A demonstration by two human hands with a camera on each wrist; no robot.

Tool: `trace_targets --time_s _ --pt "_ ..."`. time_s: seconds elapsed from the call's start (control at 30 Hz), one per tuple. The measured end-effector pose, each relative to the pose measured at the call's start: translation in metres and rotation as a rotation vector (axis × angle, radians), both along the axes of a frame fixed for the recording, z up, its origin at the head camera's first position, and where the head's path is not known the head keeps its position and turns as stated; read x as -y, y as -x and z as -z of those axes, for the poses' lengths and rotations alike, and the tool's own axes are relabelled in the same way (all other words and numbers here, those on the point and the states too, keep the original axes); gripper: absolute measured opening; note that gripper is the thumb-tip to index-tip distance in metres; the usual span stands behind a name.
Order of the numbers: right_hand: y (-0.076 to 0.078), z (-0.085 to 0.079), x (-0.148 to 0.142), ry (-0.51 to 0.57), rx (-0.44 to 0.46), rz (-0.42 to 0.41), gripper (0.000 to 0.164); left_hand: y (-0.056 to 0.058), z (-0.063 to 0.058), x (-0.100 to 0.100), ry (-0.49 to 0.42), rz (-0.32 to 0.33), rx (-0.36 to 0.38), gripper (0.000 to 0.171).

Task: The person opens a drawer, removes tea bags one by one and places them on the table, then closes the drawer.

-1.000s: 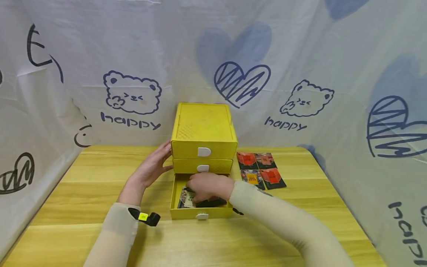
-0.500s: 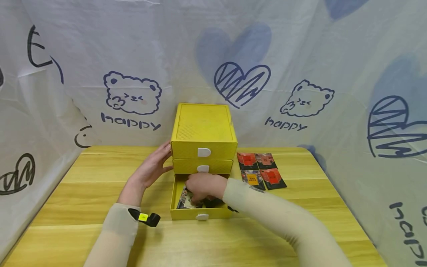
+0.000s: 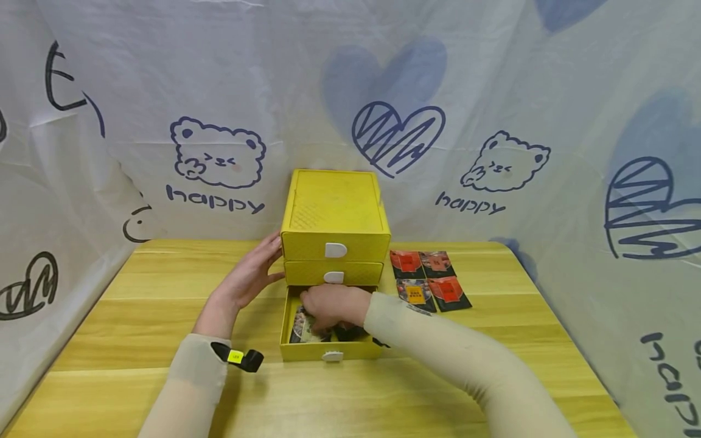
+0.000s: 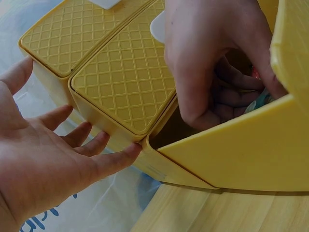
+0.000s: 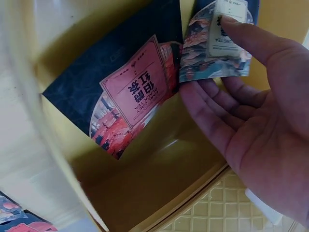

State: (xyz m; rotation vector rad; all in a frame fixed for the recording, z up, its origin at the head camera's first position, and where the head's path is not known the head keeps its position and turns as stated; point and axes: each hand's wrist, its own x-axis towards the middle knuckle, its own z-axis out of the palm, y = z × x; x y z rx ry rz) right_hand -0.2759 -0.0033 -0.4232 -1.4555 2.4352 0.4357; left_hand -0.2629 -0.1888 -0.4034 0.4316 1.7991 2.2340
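Note:
A yellow cabinet (image 3: 336, 201) stands at the back of the table with its bottom drawer (image 3: 301, 351) pulled out. My right hand (image 3: 331, 306) reaches into that drawer. In the right wrist view it pinches a dark tea packet (image 5: 198, 60) with a pale label, thumb on top and fingers beneath. A second tea packet (image 5: 137, 92), with a pink Earl Grey label, lies beside it in the drawer. My left hand (image 4: 53, 150) has its fingers spread, fingertips against the cabinet's left side.
Several tea packets (image 3: 429, 280) lie in a two-by-two block on the wooden table (image 3: 164, 292), right of the cabinet. Two upper drawers, with white pull tabs (image 3: 335, 249), are closed. A white printed cloth (image 3: 312, 79) hangs behind.
My right hand has shifted slightly left inside the drawer. The pale-label packet has turned straighter and sits nearer the drawer's left wall. My left hand stays put.

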Motion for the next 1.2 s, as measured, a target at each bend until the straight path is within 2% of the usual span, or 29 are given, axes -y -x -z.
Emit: trace_targets --time_s 0.17,0.4,0.67,0.87,1.2 --pt "0.002 0.002 0.000 0.045 0.064 0.028 0.042 -0.001 0.000 0.000 0.002 -0.003 0.004 0.048" --pt "0.003 0.002 -0.001 0.078 0.100 0.002 0.033 -0.001 0.000 -0.001 0.003 -0.007 0.008 0.048" --pt "-0.001 -0.005 -0.002 0.084 0.128 -0.043 0.028 -0.001 0.000 0.000 0.010 -0.001 -0.003 0.049" --pt "-0.004 -0.010 -0.003 0.138 0.180 -0.041 0.027 -0.001 0.000 0.000 0.014 -0.005 0.008 0.051" --pt "-0.008 -0.018 -0.011 0.201 0.230 -0.040 0.016 -0.002 -0.001 -0.001 0.017 -0.002 0.002 0.051"
